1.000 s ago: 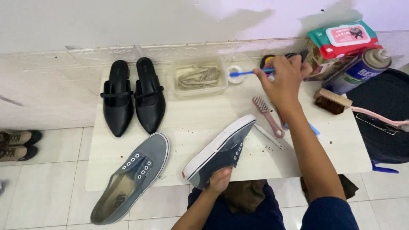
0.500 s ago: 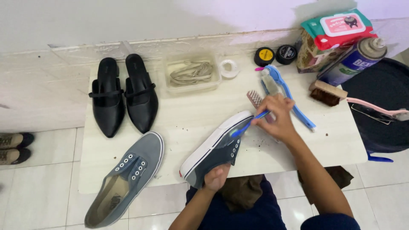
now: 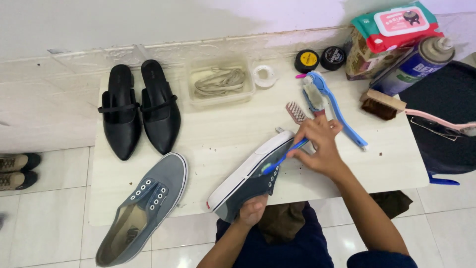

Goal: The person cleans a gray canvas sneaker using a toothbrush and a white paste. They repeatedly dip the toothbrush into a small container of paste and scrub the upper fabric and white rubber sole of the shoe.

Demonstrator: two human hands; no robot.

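While gripping a grey sneaker [image 3: 248,178] at lower centre, left hand [image 3: 253,209] is steadying it | right hand [image 3: 320,146] is pinching a blue toothbrush [image 3: 283,158] against its side.

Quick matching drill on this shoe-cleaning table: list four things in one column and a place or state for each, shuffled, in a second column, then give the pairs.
Things:
1. blue toothbrush
2. tilted grey sneaker
3. black flats
4. shoelaces

Places or states:
A. inside the clear tub
B. side by side at the table's far left
C. propped on its side by the left hand
D. gripped in the right hand, bristles on the sole edge

Pairs: 1-D, 2-C, 3-B, 4-A
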